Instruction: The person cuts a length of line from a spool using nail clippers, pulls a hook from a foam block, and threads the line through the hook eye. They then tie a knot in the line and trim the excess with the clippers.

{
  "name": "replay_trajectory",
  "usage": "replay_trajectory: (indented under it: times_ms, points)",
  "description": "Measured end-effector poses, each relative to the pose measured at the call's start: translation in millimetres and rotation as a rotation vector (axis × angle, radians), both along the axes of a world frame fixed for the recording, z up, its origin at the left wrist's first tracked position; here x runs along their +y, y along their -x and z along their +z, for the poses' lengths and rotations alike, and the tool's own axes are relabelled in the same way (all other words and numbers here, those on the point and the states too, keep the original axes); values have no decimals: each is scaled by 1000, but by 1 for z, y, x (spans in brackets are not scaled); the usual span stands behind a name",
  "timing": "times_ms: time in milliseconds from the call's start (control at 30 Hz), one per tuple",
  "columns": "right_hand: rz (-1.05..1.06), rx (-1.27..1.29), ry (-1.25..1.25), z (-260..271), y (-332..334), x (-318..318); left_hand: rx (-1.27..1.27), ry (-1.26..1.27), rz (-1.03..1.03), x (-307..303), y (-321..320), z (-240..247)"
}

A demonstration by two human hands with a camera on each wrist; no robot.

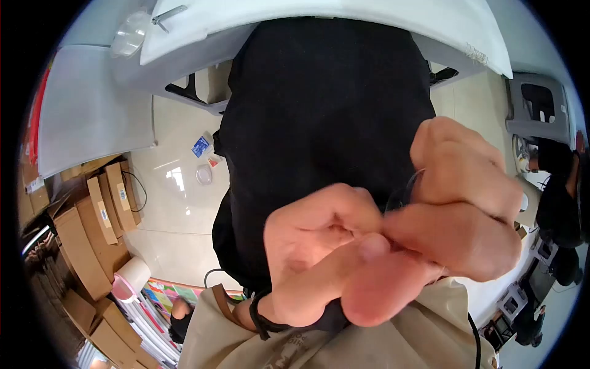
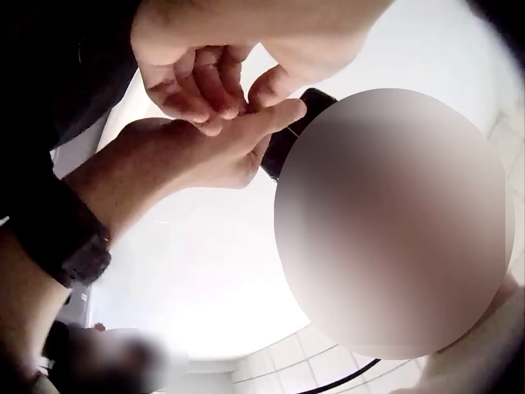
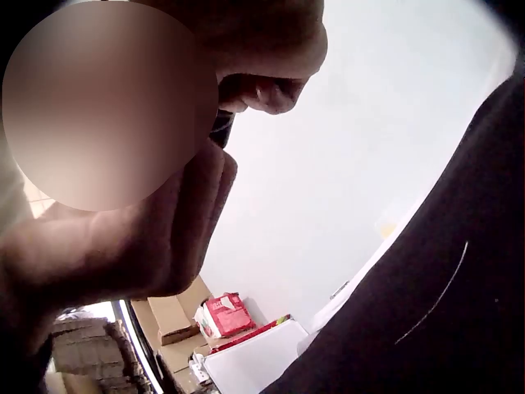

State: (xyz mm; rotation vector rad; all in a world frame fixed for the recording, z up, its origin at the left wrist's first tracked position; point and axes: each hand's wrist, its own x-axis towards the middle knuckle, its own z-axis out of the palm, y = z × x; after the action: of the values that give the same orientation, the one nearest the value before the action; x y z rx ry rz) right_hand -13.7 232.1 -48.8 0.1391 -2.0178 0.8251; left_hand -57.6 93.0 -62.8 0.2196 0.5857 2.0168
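Note:
Both hands are raised close to the head camera, their fingertips meeting. My left hand point(image 1: 319, 258) is palm up, its fingers curled and thumb tip against them. From the right, my right hand point(image 1: 467, 197) comes in with bent fingers, pinching at the same spot. A thin clear strand point(image 1: 415, 179) curves beside the right fingers. In the left wrist view, the left hand point(image 2: 197, 78) lies over the fingertips of the right hand point(image 2: 205, 152). The pinched part is mostly hidden by the fingers; I cannot tell what else is between them.
Black cloth point(image 1: 332, 104) covers the lap below the hands. On the white tabletop point(image 1: 344, 9) ahead are a small metal tool point(image 1: 168, 17), a clear plastic cup point(image 1: 130, 38) and a coiled fine strand point(image 1: 476, 54). Cardboard boxes point(image 1: 92, 246) stand at the left; a pale thread point(image 3: 435, 291) lies on dark cloth.

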Motion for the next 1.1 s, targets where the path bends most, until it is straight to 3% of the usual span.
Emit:
replay_trajectory:
  times_ms: [100, 233, 400, 500, 567, 667, 733, 800, 833, 867, 900, 1100]
  points:
    - [41, 27, 28, 0, -3, 10, 270, -15, 232, 3, 5, 4]
    - [-24, -238, 61, 22, -10, 4, 703, -237, 383, 8, 25, 20]
    - [-138, -399, 36, 28, -12, -4, 686, -371, 352, 16, 11, 28]
    - [64, -312, 116, 12, -3, 5, 606, -380, 390, 17, 6, 32]
    - [332, -371, 407, 5, -1, 10, 594, -520, 390, 17, 7, 23]
    - [988, -357, 756, -12, -9, 9, 638, -640, 224, 28, 48, 35]
    - [1387, -229, 892, -14, -14, -3, 579, -520, 117, 2, 46, 16]
    - [1543, -66, 1055, -2, -15, -19, 553, -323, 60, -1, 42, 28]
    - [1563, 19, 1154, 5, -14, -30, 528, -280, 91, 0, 34, 27]
    - [1307, 331, 1417, 12, -6, -60, 502, -238, 122, 1, 27, 27]
    - [1234, 340, 1410, 14, -3, -64, 476, -196, 151, 2, 19, 26]
    - [798, 187, 930, 13, -7, -57, 349, -194, 153, 1, 16, 23]
